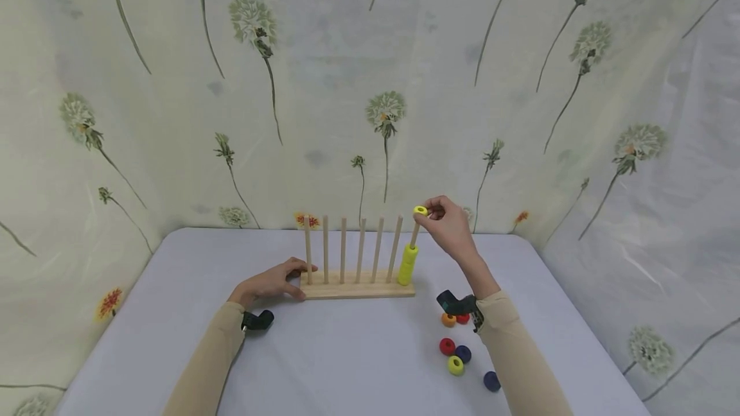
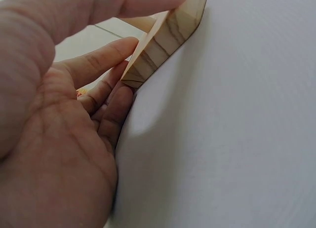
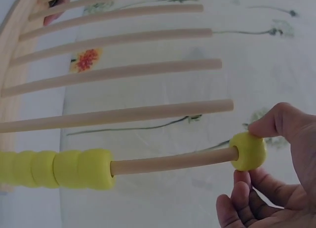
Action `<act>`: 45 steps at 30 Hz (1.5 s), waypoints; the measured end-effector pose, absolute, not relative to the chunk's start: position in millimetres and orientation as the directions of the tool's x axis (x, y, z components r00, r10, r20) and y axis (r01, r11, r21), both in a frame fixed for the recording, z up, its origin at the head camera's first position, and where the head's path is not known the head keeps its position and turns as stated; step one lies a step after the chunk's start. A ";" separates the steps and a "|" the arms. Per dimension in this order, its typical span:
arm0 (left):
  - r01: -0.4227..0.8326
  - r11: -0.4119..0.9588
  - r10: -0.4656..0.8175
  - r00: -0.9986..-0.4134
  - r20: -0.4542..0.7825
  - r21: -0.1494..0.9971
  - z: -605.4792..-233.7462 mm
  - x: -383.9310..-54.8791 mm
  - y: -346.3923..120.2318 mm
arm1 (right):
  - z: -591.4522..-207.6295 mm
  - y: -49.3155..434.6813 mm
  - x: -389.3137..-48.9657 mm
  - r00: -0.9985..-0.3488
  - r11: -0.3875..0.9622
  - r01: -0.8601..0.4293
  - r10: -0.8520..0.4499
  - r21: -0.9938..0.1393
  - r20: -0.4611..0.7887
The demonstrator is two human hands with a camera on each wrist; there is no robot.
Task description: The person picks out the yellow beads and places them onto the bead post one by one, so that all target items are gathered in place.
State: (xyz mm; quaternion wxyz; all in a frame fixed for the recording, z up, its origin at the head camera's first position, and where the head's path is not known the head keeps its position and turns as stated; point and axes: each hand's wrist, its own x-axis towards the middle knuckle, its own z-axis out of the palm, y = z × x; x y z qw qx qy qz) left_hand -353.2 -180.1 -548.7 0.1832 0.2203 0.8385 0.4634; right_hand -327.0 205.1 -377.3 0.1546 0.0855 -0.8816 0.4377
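Observation:
A wooden peg rack (image 1: 358, 291) stands on the table with a row of several upright pegs. My left hand (image 1: 270, 282) grips the left end of its base, with thumb and fingers on either side of the wood (image 2: 160, 50) in the left wrist view. Between thumb and fingertips, my right hand (image 1: 452, 228) pinches a yellow bead (image 3: 249, 151) at the top of the rightmost peg (image 3: 173, 162); the peg's tip meets the bead's hole. Lower on that peg sits a stack of yellow beads (image 1: 408, 266), with bare wood between. The other pegs carry no beads.
Loose beads lie on the table by the right forearm: a red bead (image 1: 447, 346), a yellow bead (image 1: 455, 366), an orange bead (image 1: 448, 320), a dark blue bead (image 1: 492, 381) and others. A flower-printed cloth (image 1: 324, 114) hangs behind the table.

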 end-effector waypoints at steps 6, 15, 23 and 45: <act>0.208 0.465 0.548 -0.831 -0.096 0.860 -547.4 -351.2 -179.5 | -384.1 207.0 -325.5 -0.947 0.615 -0.270 -0.031 -0.741 0.319; 0.214 0.460 0.554 -0.828 -0.090 0.862 -552.5 -352.5 -178.9 | -388.8 209.1 -326.0 -0.953 0.600 -0.264 -0.042 -0.755 0.299; 0.203 0.469 0.542 -0.835 -0.099 0.860 -551.5 -350.8 -177.7 | -389.7 214.1 -325.0 -0.960 0.580 -0.239 -0.021 -0.779 0.279; 0.198 0.478 0.540 -0.834 -0.108 0.856 -548.1 -352.2 -179.4 | -433.0 282.3 -268.1 -0.943 0.598 -0.285 -0.313 -0.749 0.108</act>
